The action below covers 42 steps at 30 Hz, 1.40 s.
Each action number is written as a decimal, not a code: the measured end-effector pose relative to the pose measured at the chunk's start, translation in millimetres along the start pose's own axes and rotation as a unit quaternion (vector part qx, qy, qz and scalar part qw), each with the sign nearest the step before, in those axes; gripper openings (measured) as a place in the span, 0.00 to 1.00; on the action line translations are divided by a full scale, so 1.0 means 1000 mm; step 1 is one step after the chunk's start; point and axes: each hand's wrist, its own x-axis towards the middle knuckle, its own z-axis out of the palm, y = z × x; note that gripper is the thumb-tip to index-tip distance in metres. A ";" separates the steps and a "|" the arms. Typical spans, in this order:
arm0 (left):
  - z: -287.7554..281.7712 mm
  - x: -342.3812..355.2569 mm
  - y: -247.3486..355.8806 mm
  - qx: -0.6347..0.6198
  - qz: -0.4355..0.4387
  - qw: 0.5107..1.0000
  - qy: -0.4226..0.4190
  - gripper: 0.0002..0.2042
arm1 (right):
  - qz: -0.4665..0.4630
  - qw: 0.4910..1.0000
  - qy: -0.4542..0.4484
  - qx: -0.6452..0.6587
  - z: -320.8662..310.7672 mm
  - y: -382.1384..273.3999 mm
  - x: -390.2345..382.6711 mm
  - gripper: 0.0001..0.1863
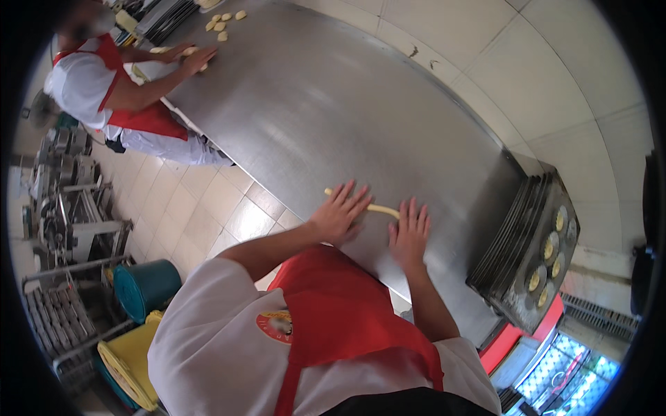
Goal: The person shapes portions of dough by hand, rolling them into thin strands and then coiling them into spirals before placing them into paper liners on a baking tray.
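on the steel worktable (312,104), near its front edge — one thin rope of pale yellow dough (378,208), lying flat, running from just left of the left hand to between the two hands.

left hand (338,213): flat on the rope, palm down, fingers spread; not closed round anything, pressing only.
right hand (411,232): flat likewise, fingers together and extended, fingertips touching or just short of the rope's right end — cannot tell which.

handling, by judgement: soft, light, easily stretched or torn; likely to thin unevenly under hard pressure; probably slightly tacky against skin, sliding readily on bare steel. best worked under open palms along its middle; if lifted, supported at both ends or draped, never pinched at one point.

further along the same table, far left: a co-worker in red apron and white shirt (90,83), both hands on dough (186,57); small dough pieces (223,24) scattered beyond.
at the table's right end: stack of dark muffin trays (527,249) leaning on edge, round cups showing yellowish inside.
on the tiled floor, lower left: teal bucket (146,284), yellow container (128,360), wire rack (62,319).
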 end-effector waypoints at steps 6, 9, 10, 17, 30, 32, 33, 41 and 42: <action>-0.007 -0.060 -0.059 -0.022 -0.035 0.998 0.036 0.18 | 0.157 0.985 0.071 -0.009 -0.032 -0.014 -0.054 0.20; -0.024 -0.056 -0.073 -0.104 -0.049 0.992 0.043 0.10 | 0.145 0.988 0.004 0.056 -0.061 -0.023 -0.060 0.10; -0.031 -0.055 -0.070 -0.204 -0.098 0.973 0.035 0.11 | 0.143 0.979 -0.049 0.136 -0.079 -0.036 -0.068 0.09; -0.055 -0.043 0.026 -0.743 -0.071 0.665 -0.038 0.14 | -0.084 0.974 0.091 0.191 -0.280 -0.172 -0.038 0.08; -0.085 -0.005 0.089 -0.838 0.138 0.496 -0.179 0.08 | 0.151 0.948 0.077 0.269 -0.288 -0.136 -0.076 0.11; -0.096 0.001 0.095 -0.851 0.074 0.475 -0.209 0.09 | 0.229 0.915 0.087 0.322 -0.272 -0.120 -0.081 0.10; -0.100 0.008 0.100 -0.857 0.041 0.463 -0.221 0.10 | 0.244 0.888 0.113 0.374 -0.263 -0.112 -0.086 0.11; -0.093 0.078 0.176 -0.785 -0.006 0.561 -0.262 0.16 | 0.291 0.699 0.213 0.618 -0.216 -0.007 -0.118 0.15; -0.091 0.092 0.190 -0.777 -0.012 0.572 -0.263 0.16 | 0.310 0.659 0.210 0.653 -0.218 0.011 -0.124 0.16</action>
